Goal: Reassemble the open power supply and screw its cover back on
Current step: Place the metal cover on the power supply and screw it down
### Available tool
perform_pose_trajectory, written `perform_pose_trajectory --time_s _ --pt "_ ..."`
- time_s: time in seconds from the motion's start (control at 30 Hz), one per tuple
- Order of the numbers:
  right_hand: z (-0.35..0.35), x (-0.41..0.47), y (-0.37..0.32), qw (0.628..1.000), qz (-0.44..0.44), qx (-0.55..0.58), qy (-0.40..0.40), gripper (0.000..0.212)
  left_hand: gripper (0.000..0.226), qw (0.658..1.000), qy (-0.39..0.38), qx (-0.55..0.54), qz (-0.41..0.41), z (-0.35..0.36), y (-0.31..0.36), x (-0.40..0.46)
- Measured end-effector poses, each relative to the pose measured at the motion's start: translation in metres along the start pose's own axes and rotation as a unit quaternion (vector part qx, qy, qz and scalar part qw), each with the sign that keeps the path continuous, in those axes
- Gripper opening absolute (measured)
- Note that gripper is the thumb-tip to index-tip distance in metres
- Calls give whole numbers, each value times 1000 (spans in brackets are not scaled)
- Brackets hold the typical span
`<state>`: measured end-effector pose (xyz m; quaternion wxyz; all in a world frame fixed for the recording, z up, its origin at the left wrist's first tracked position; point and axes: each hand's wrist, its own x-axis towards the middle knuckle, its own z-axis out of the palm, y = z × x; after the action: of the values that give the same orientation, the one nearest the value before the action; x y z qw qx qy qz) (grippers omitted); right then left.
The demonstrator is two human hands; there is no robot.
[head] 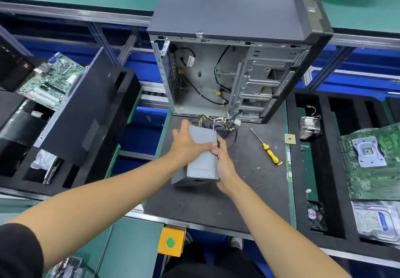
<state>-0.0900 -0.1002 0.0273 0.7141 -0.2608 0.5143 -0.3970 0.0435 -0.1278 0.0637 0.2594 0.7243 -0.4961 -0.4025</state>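
While both hands clamp it, the power supply (201, 158) sits on the dark mat (249, 191) of the table, just in front of the open computer case (227, 72). Left hand (188, 145): grip wrapped over the box's top and left side, likely steadying the cover. Right hand (224, 160): grip curled on the right edge, apparently pressing the cover home. Wire bundle (216, 121): trails from the box's far end toward the case. Yellow screwdriver (269, 150): lies right of the box, within reach for the screws. Small loose screws (256, 184): scattered near the box's right, seemingly not yet fitted.
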Motion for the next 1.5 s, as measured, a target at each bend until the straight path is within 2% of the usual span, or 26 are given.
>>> perform_pose_trajectory --time_s 0.1,0.23,0.33,0.63,0.8,1.27,1.33,1.5 --pt "2 1 3 1000 1 19 -16 46 74 999 -14 -27 13 -7 -2 1" --pt "1 2 1 1000 -17 0 -20 57 67 998 -30 -44 29 -18 -6 -2" --pt "0 4 2 999 -26 -19 -24 54 66 998 -34 -46 34 -22 -6 -4" --pt "1 2 1 997 -58 -45 -6 61 64 998 -11 -57 16 -23 -1 -9" --pt "0 4 0 997 -67 -45 9 62 63 1000 0 -20 -7 -15 8 -3" --pt "16 4 -5 996 -46 31 63 50 70 997 62 -4 -42 6 14 -5" --pt "15 5 -6 997 -45 26 61 43 69 997 65 -9 -37 9 13 -6" --pt "16 4 -6 998 -34 17 44 43 66 999 50 9 -2 4 5 -6"
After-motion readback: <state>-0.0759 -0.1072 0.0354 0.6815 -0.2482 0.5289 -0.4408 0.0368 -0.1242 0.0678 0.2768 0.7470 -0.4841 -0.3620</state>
